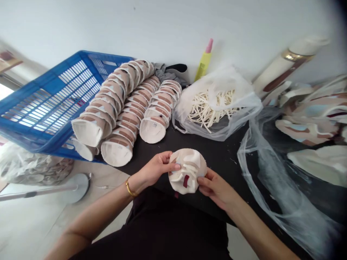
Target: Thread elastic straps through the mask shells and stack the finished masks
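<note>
Both my hands hold one round, cream fabric cup piece [187, 171] with white strips and a dark red tab on its inside, above the black table [222, 155]. My left hand [157, 168] grips its left edge, thumb on top. Its right edge rests in the fingers of my right hand [215, 187]. A gold bangle sits on my left wrist.
Three rows of stacked brown-and-white cups [127, 108] lie beside a tilted blue crate [46, 104]. A clear bag of cream strips [217, 104] stands behind, with a yellow bottle [204, 61]. Loose plastic sheet [273, 180] and more fabric pieces [311, 122] lie right.
</note>
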A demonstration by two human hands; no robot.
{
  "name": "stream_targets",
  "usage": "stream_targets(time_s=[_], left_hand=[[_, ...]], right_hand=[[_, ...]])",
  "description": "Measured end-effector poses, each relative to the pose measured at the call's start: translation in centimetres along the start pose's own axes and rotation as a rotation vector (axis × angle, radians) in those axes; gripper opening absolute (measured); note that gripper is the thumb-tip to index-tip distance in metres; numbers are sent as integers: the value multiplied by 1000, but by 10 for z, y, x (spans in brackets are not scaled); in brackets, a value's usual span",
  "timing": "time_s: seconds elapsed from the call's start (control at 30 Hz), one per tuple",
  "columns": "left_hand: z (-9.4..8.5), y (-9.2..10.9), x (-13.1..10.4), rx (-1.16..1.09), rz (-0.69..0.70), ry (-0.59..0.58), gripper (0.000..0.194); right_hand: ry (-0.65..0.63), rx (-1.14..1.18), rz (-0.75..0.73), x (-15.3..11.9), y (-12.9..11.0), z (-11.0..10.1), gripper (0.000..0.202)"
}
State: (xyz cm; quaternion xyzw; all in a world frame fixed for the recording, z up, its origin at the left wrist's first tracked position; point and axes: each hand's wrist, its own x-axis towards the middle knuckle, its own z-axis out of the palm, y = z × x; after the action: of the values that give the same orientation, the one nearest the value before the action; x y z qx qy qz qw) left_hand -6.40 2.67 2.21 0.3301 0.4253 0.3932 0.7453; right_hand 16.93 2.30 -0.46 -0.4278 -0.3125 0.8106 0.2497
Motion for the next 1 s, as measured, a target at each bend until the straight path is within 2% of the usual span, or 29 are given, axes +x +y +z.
stream_targets(time_s=[0.07,0.17,0.23,0.27,0.3,0.37,0.47,0.53,0.6,0.67,0.77,0.93,1.0], left_hand=[[-15,-4,-8,-23,-51,-72,48],[-41,0,-28,16,-108,-199,51],[-54,12,-45,144,-39,-235,47],[-59,21,-54,264,49,-239,41],[-63,31,-64,431,166,-239,32],[-68,51,-80,843,431,-247,13],[-74,69,-89,1334,701,-213,24],[-80,72,-81,1517,767,-155,25],[-87,72,-64,1660,789,-102,21],[-94,71,-45,1777,822,-58,20],[-100,76,-23,1881,845,-15,19],[-102,80,0,1996,836,46,24],[-103,76,8,2039,806,87,26]], right_hand=[[-79,59,27,1,13,11,58],[-216,-5,87,1,17,26,60],[-283,-157,80,2,11,35,58],[-310,-288,21,3,6,39,53],[-346,-453,-98,6,-1,43,44],[-415,-850,-497,14,-15,51,32],[-403,-1393,-1137,39,-36,58,48],[-309,-1597,-1378,64,-47,59,55],[-229,-1677,-1498,92,-53,58,55],[-162,-1698,-1552,116,-56,56,52],[-67,-1758,-1532,137,-53,53,50],[196,-1919,-1437,149,-41,53,53],[246,-1998,-1411,154,-39,56,51]])
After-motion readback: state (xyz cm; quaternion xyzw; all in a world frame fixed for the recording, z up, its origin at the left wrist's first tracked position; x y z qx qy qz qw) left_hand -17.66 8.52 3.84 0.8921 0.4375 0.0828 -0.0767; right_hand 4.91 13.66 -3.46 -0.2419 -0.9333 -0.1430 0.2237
